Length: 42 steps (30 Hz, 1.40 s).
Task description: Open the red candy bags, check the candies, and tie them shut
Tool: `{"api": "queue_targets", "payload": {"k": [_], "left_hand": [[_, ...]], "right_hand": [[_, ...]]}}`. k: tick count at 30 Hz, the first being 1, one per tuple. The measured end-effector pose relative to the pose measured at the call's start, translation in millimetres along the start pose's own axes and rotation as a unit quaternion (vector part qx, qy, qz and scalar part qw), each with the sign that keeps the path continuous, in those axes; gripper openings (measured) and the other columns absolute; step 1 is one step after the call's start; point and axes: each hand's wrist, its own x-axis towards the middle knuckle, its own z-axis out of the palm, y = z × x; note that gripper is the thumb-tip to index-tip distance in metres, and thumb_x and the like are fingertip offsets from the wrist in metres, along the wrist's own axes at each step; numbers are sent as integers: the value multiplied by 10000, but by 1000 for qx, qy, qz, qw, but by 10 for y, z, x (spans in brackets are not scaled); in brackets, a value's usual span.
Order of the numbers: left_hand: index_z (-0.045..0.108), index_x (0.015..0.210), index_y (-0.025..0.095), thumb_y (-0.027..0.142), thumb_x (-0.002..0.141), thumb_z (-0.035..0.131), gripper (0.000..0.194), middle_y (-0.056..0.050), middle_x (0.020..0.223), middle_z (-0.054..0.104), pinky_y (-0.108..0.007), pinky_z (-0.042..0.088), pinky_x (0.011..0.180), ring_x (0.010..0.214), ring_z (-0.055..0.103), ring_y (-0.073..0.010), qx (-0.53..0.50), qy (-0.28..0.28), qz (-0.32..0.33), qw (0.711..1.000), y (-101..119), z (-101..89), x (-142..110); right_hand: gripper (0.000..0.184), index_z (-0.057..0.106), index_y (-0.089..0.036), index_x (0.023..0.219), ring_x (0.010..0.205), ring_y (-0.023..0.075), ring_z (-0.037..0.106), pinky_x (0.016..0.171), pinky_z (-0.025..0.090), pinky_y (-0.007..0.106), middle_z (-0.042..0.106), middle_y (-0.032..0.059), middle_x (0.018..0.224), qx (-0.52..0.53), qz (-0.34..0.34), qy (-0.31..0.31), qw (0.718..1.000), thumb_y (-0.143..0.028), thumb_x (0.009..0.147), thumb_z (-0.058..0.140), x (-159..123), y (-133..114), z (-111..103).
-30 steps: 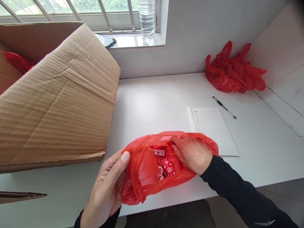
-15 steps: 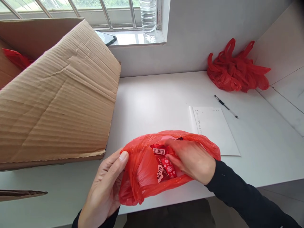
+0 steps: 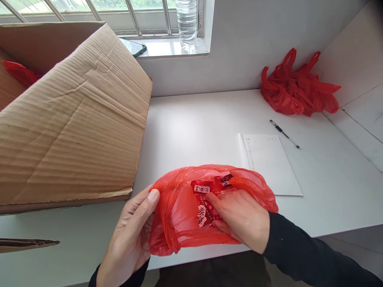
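A person in black sleeves [image 3: 302, 243] reaches into an open red plastic bag [image 3: 170, 211] at the near edge of a white counter [image 3: 185, 127]. The left hand [image 3: 131, 235] pinches the left side of the bag's rim, thumb on top and fingers behind the film. The right hand [image 3: 242, 215] is inside the mouth of the bag, index finger and thumb apart over small wrapped packets; whether it grips one cannot be told, as the palm and the other fingers are hidden.

Among the contents, a dark red packet [image 3: 202, 213] lettered "SWEET SUGAR" lies just beside the right fingertips. A red packet with a pale label [image 3: 202, 187] sits above it toward the far side of the bag, and a red-and-black packet [image 3: 224, 180] lies to the right of that. Whether the bag rests on the counter or hangs just over it is unclear.

A white notepad [image 3: 271, 163] with small writing lies just beyond the bag's right side, its near left corner hidden by the film. A black-and-clear pen [image 3: 284, 134] lies at a slant just beyond the pad. A bundle of red plastic bags [image 3: 299, 91] sits at the counter's far right corner, against the wall. An open cardboard box [image 3: 77, 131] fills the counter's left end, more red plastic [image 3: 22, 73] showing inside. On the windowsill [image 3: 163, 48] past the far edge, a clear bottle [image 3: 187, 24] stands upright and a phone [image 3: 136, 48] lies partly hidden by the box.
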Motion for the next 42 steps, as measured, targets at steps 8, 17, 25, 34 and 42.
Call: {"api": "queue_targets", "payload": {"k": [8,17,25,34,42], "left_hand": [[710,1095,260,396,817,734,311,-19,796,683,-191,452,454,570,583,-139,6,4,-6,1000,15,7,-14],[723,1061,254,367,806,748,280,-27,829,712,-193,431,424,596,617,-157,-5,3,-19,1000,-19,18,-18],[717,1052,251,384,844,705,247,-25,834,716,-184,406,416,672,658,-171,13,-14,-12,1000,-8,29,-9],[720,1025,264,403,817,736,250,-21,871,714,-205,516,538,768,679,-200,14,6,-14,1000,-21,24,-20],[717,1036,243,420,777,773,319,-27,911,718,-215,531,575,780,677,-204,15,32,-25,999,-16,40,-40]], "right_hand": [[206,588,-172,1098,678,212,619,544,302,326,661,29,795,77,-10,5,997,-159,920,484,30,120,-55],[159,587,-211,906,725,143,579,644,406,273,644,-13,879,219,-61,63,972,-130,933,452,-18,278,-155],[169,599,-188,845,726,174,612,638,397,299,675,11,841,160,-15,25,987,-129,938,471,42,316,-86],[145,595,-241,962,599,196,621,476,170,340,648,-17,782,46,13,55,997,-129,890,540,-83,-87,-9],[401,555,-258,1083,536,210,607,428,115,346,613,-23,719,-29,-24,51,998,-22,761,522,-43,-148,152]]}}
